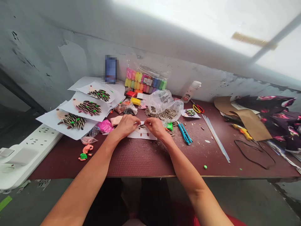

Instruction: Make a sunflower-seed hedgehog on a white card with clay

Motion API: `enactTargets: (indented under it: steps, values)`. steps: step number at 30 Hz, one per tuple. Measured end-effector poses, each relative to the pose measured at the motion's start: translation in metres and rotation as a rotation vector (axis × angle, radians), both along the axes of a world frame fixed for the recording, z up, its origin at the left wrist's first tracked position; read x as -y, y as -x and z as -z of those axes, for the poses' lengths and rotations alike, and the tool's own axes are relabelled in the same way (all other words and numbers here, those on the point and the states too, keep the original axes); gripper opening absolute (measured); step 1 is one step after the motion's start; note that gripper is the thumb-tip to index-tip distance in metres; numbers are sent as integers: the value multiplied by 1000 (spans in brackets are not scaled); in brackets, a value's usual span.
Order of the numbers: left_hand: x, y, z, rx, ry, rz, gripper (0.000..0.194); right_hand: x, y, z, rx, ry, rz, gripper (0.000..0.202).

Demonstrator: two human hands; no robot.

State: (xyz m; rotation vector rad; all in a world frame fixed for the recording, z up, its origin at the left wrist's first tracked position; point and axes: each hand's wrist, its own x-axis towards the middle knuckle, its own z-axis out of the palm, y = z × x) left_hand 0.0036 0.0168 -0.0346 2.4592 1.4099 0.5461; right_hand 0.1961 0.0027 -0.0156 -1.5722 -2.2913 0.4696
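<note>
A small white paper card (135, 134) lies on the table between my hands, bearing a pale outlined shape with brown bits along its lower edge. A few dark striped sunflower seeds (142, 126) sit near its top. My left hand (128, 125) is at the card's upper left, thumb and fingers pinched together. My right hand (155, 126) bends in from the right over the card, its fingertips also closed. What either pinch holds is too small to make out. Just behind my right hand, a heap of sunflower seeds (168, 115) spills from a clear plastic bag (162, 99).
Paper sheets with seed-covered hedgehogs (88, 107) lie left, above a white power strip (30, 150). Coloured clay packs (144, 81) stand behind. To the right are a teal cutter (185, 132), scissors (198, 108), glue sticks (216, 138), a white bottle (191, 91) and a glue gun (242, 131).
</note>
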Motion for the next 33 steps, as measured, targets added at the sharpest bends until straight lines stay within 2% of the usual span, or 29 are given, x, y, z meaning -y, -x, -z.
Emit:
enactTargets:
  steps: [4,8,11,14,19,25,33]
  values:
    - [1,0,-3,-6,23,-11,26,0,-6,-3,-16,-19,25,18]
    - [2,0,-5,-18,42,-18,26,-5,-17,-5,-46,-75,126,21]
    - [2,0,-4,-9,38,-27,26,-9,-25,-4,20,-112,239,22]
    - [2,-1,-2,-1,2,-38,28,-11,-29,0,100,-135,293,22]
    - [0,-1,3,16,-53,-63,29,-16,-26,7,137,-152,289,24]
    - [0,-1,5,-7,-29,-74,30,-29,-19,15,149,-193,239,21]
    - [-1,-1,5,-9,-24,-70,30,-39,-16,12,202,-119,252,18]
